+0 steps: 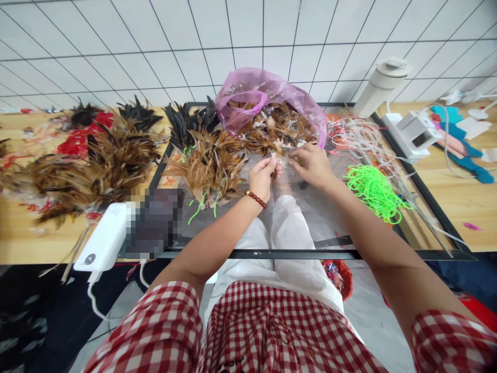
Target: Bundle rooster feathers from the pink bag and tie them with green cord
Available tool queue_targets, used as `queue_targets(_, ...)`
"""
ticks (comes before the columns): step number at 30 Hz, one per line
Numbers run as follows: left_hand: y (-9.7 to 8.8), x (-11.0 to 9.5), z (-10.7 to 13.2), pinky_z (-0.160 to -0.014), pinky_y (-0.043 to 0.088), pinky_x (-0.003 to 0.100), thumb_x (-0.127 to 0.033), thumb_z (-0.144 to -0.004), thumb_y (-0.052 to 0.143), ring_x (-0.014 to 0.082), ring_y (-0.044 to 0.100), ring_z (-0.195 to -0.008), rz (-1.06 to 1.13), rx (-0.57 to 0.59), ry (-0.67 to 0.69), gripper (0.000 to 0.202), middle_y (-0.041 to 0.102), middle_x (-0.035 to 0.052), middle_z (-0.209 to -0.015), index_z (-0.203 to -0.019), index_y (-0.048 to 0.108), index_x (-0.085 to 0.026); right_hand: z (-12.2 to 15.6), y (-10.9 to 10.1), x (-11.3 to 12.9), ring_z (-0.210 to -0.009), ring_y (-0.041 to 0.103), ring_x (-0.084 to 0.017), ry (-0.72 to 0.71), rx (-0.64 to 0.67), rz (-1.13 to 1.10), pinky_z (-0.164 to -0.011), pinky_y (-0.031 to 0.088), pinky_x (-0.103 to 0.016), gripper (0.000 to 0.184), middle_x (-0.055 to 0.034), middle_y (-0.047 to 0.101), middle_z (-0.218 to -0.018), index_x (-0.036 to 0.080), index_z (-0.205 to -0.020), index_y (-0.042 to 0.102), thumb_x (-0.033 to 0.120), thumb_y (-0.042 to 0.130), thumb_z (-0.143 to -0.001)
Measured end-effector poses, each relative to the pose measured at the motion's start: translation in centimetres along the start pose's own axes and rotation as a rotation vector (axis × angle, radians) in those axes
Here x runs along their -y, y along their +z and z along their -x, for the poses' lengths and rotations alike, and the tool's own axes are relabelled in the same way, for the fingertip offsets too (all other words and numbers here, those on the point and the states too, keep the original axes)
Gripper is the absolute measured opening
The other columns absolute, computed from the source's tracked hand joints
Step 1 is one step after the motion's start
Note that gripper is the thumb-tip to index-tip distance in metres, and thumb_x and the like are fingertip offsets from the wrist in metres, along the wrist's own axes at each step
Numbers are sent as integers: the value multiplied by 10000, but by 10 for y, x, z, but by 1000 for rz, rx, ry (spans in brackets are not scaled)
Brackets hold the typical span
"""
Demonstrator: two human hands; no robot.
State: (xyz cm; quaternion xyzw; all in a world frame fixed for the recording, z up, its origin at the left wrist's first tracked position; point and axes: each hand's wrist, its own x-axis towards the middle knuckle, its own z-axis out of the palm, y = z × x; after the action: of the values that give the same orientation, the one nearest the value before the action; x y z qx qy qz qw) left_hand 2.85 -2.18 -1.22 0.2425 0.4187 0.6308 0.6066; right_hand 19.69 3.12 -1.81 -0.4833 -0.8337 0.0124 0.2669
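Observation:
My left hand [264, 175] pinches a small bunch of brown feathers [278, 165] by their quills above the glass table top [330, 228]. Just to its right, my right hand [310, 163] reaches into the loose brown feathers [272, 129] that spill from a pink plastic bag [248, 96], its fingers closed on a few of them. The two hands almost touch. A red bead bracelet sits on my left wrist. To the left of my left hand lie tied feather bundles [212, 168] with green cords.
Larger brown, black and red feather bundles [93, 160] cover the wooden table on the left. Neon green cords [373, 191] and pale cords [357, 134] lie on the right. A white power bank [103, 238], a white bottle [382, 85] and a small white device [413, 132] stand nearby.

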Motion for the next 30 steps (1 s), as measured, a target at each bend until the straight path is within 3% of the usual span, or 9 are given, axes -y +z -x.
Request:
queue_targets(3,1,0,0,-527,415,182,-245,-813,786,42,536,-487,1,-11,-2,174,603,-42,-554,-731,671,-142,3,4,8,-1087,569,-330,-38,87,81,-897,414,-468,244,-144,694,-1177,196,-1030,771,262,585,-886)
queue_targets(6,0,0,0,-533,416,183,-257,-802,798,44,542,-496,5,-14,-2,190,604,-39,-561,-727,667,-142,3,0,7,-1055,590,-315,-29,32,57,-883,420,-457,216,-138,712,-1120,195,-939,762,231,553,-896)
queue_targets(11,-3,3,-3,-575,445,194,-262,-802,797,50,569,-542,14,-4,5,159,626,-31,-602,-754,693,-151,-1,-4,21,-791,621,-215,59,-196,-380,-770,466,-363,166,-69,721,-854,209,-865,720,309,590,-894)
queue_targets(15,-4,7,-7,-646,481,218,-233,-790,803,59,578,-585,48,-20,34,108,660,-25,-650,-777,729,-155,1,3,45,-650,558,-152,192,-134,-779,-645,444,-298,327,-22,678,-719,204,-768,672,521,685,-848)
queue_targets(18,-3,10,-10,-706,506,225,-187,-768,811,66,603,-630,85,-39,34,74,690,-26,-682,-784,745,-159,4,6,55,-592,497,-126,263,-91,-904,-573,406,-271,427,-1,619,-640,205,-702,625,611,732,-783)
queue_targets(23,-3,8,-10,-836,531,246,-189,-718,853,92,683,-778,104,-12,18,135,750,-1,-793,-806,755,-158,4,7,56,-558,464,-111,283,-43,-962,-543,383,-262,443,19,578,-600,200,-706,621,622,741,-769)
queue_targets(26,-4,6,-10,-756,531,230,-211,-714,861,84,663,-694,86,-13,-1,164,712,-12,-713,-764,717,-150,1,5,48,-600,509,-120,236,-14,-921,-603,417,-272,413,7,621,-645,191,-720,651,591,740,-771)
queue_targets(30,-2,1,-7,-586,493,210,-237,-839,758,69,598,-555,98,-54,2,201,657,-22,-656,-725,615,-153,-4,4,19,-653,553,-145,240,-121,-685,-666,446,-292,245,-19,667,-712,182,-766,685,422,675,-816)
